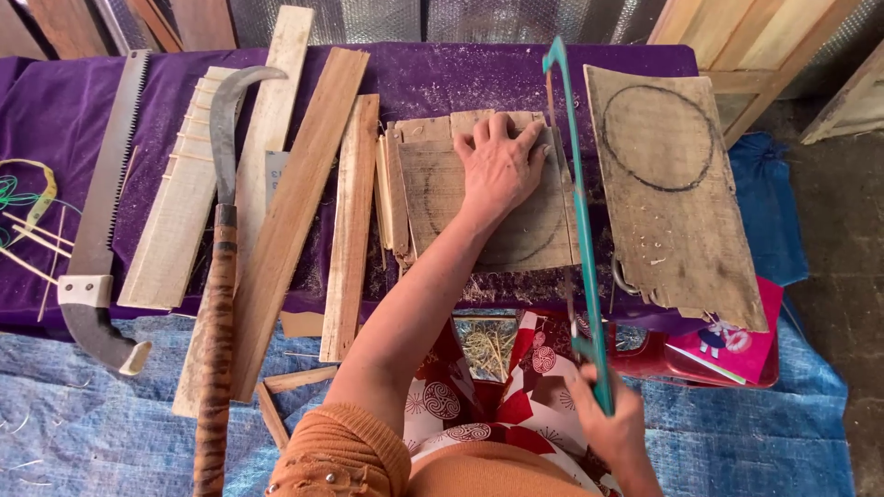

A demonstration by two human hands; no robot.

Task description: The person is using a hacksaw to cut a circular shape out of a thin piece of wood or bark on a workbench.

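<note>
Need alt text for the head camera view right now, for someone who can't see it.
The left hand presses a thin wooden board flat on a purple-covered table while the right hand grips a teal-framed saw at the board's right edge. A curved knife and loose planks lie left.

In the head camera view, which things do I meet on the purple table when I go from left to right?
Hand saw → curved knife → long wooden slat → left hand pressing a board → green frame saw, held by the right hand → board with a drawn circle.
</note>
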